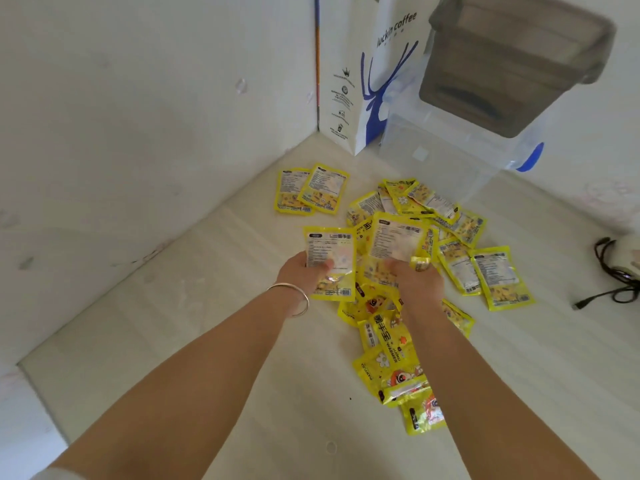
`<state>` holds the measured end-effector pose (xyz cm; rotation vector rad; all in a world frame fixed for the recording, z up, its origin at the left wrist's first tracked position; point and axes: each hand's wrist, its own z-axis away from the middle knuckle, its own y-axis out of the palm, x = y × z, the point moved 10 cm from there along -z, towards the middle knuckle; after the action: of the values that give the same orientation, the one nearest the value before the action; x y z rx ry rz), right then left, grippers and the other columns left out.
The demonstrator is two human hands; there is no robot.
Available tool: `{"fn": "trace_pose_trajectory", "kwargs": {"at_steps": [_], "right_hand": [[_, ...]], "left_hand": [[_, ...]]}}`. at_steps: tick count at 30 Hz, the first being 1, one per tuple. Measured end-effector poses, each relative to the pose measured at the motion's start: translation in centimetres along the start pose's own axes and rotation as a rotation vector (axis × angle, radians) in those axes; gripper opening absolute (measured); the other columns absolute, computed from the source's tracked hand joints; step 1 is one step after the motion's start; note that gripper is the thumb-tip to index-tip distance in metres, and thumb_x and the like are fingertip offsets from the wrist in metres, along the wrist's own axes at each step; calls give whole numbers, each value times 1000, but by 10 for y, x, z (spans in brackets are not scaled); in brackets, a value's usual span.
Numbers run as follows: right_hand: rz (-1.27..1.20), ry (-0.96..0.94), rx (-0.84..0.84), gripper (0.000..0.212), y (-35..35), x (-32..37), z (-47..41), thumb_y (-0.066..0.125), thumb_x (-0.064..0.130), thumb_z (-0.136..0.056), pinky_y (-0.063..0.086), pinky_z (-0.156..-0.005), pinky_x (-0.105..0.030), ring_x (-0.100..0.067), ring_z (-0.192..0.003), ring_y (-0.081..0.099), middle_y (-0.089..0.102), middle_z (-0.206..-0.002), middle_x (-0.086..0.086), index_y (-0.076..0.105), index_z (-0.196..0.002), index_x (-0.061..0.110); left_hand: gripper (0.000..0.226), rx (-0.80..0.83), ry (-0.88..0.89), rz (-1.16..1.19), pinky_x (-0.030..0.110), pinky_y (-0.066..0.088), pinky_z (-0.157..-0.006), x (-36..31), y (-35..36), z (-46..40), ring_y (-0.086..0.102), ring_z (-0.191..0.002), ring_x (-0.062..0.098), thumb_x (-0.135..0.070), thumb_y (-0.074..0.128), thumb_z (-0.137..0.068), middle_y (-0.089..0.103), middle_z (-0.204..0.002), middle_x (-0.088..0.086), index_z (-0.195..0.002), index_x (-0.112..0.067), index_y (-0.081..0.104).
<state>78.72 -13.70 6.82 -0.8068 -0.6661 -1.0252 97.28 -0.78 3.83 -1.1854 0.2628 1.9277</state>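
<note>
Left hand (304, 271): pinches the first yellow packet (330, 261) by its lower half, thumb across the printed back, packet raised and label side up. A bangle (294, 299) sits on that wrist.

Right hand (415, 282): fingers curled round the lower edge of the second yellow packet (394, 244), also label side up. It is held just beside the first, above the heap.

Heap of like packets (460, 223): loose and overlapping on the pale surface (207, 341), running from under the right forearm toward the far wall. Two packets (311, 190) lie apart at the far left, overlapping each other.

Beyond the heap: a white paper bag (346, 81) stands upright in the corner, beside a clear storage box (450, 150) with a grey lid (519, 64). A black cable (616, 275) lies at the right edge.
</note>
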Motion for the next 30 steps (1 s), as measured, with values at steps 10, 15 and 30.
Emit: {"fn": "trace_pose_trajectory", "kwargs": {"at_steps": [10,15,30], "right_hand": [[-294,192,-112,57,-60,-36,-35,69,32,-84,39,-88,-37,-21,-99,48,54,-92,0,48,-129,5],[-282,235,-110,51,-71,-44,-45,67,32,-86,40,-94,-41,-23,-102,49,49,-83,3,50,-127,8],[-315,343,-57,70,-68,-56,-46,70,42,-80,38,-65,-35,-16,-76,42,41,-109,-4,43,-137,12]], "left_hand": [[31,151,137,-544,35,53,-88,-30,88,-15,66,-96,25,-31,73,-75,71,-103,8,-102,-14,71],[34,125,187,-685,35,52,-77,-37,94,-21,65,-90,29,-29,74,-73,68,-99,14,-96,-5,69],[24,-75,180,-433,24,43,-70,-46,50,-7,58,-79,17,-21,69,-78,63,-91,1,-100,-10,68]]}}
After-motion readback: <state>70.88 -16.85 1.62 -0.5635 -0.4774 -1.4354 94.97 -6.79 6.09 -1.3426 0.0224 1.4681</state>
